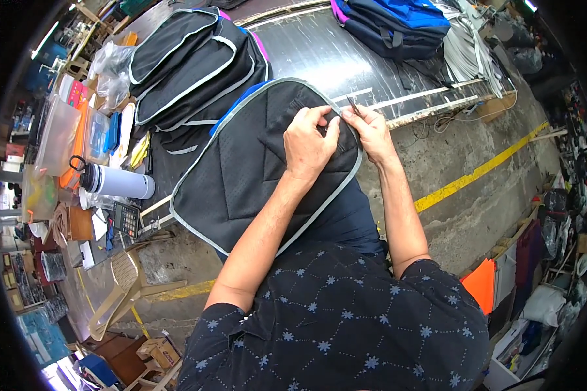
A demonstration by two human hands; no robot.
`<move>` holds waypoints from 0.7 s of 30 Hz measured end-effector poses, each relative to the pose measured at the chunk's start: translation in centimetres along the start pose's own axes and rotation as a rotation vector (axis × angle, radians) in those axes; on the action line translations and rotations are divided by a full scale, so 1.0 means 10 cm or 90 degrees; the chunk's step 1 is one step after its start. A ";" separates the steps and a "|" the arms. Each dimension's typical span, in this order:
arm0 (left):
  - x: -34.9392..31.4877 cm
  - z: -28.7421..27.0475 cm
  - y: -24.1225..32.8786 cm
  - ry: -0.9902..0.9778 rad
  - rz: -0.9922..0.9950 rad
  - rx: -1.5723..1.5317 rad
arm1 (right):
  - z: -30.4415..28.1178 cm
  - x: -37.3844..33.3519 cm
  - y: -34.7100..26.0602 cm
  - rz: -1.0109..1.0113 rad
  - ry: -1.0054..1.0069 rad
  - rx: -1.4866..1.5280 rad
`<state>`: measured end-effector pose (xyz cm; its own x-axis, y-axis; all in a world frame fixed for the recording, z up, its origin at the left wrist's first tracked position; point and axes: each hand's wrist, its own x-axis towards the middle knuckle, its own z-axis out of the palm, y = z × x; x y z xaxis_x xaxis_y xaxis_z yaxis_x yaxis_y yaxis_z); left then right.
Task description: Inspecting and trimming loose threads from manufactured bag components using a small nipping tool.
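Observation:
A black padded backpack panel [241, 156] with grey edge binding and stitched lines lies tilted over my lap, its far edge against the table. Blue fabric shows along its upper left edge. My left hand [312, 140] is over the panel's upper right part, thumb and fingers pinched close to the bound edge; what lies between them is too small to make out. My right hand [372, 133] is closed on a small dark pointed tool [352, 102] at the same edge, close to the left fingertips. Its exact kind cannot be told.
Black backpack pieces [189, 72] with grey binding are stacked at the table's left. A blue and black backpack [394, 29] lies at the far right, beside white strips [466, 49]. A lavender bottle [120, 181] and a calculator [126, 219] sit left; a plastic chair [125, 280] stands below.

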<state>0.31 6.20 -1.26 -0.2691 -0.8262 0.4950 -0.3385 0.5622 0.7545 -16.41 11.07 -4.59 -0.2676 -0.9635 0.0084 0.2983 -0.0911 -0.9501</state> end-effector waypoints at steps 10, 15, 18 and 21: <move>0.05 0.00 0.00 0.017 0.008 -0.006 | -0.01 -0.04 -0.03 0.037 0.009 0.030; 0.02 0.02 -0.06 -0.005 -0.104 -0.173 | -0.04 0.01 0.04 -0.015 0.014 -0.022; -0.04 0.00 -0.07 -0.006 -0.139 -0.226 | -0.03 -0.02 0.03 -0.101 0.059 -0.133; -0.08 -0.06 -0.08 -0.006 -0.138 -0.287 | 0.04 -0.15 -0.10 -0.213 0.103 -0.319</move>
<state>1.31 6.45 -1.99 -0.2444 -0.9207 0.3044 0.0352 0.3053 0.9516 -15.94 12.47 -3.51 -0.4192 -0.8491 0.3214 -0.2813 -0.2152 -0.9352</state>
